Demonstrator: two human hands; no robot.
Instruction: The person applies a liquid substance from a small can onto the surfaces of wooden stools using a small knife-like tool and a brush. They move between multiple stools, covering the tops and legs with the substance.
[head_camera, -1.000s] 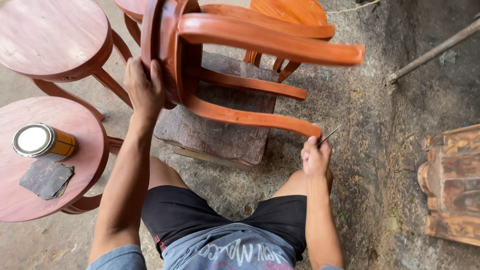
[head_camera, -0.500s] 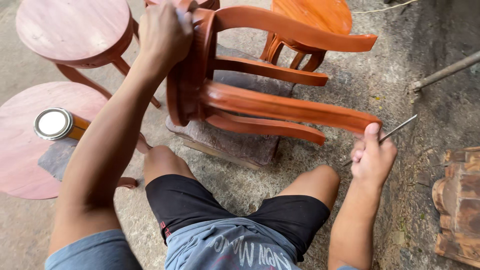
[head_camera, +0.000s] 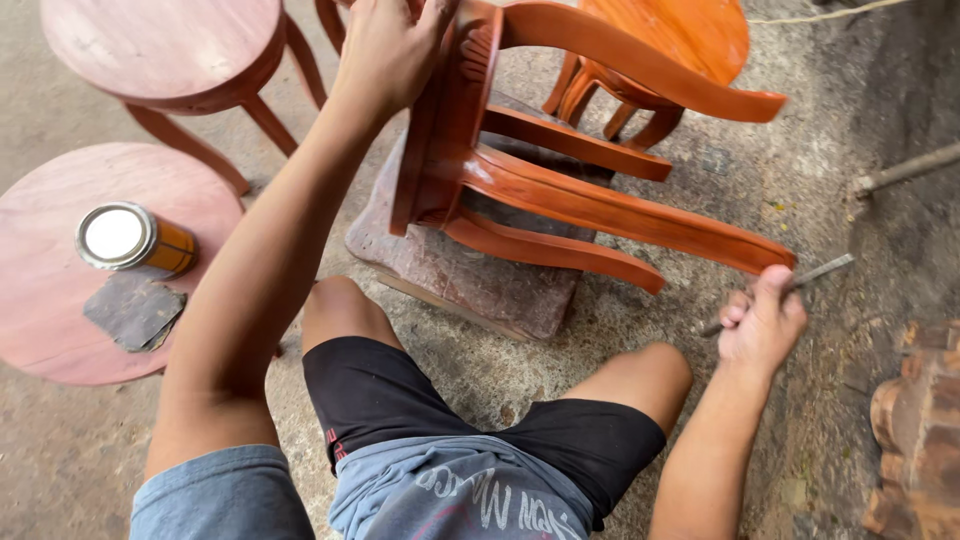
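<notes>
Orange-brown varnished wooden stool (head_camera: 560, 190), tipped on its side, 1 of 1: left hand (head_camera: 385, 50) clamps its seat edge; right hand (head_camera: 765, 320) pinches 1 thin metal tool (head_camera: 815, 272) by a leg tip. 2 reddish round tables (head_camera: 60, 270) & 1 tin can (head_camera: 128, 238) left of grip.

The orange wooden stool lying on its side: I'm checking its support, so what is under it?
Under the orange wooden stool is a flat grey-brown stone slab on the dirt ground. The stool covers the slab's middle, so their contact point is hidden.

An orange tin (head_camera: 135, 240) (silver lid) stands on the round stool (head_camera: 60, 300).
</notes>
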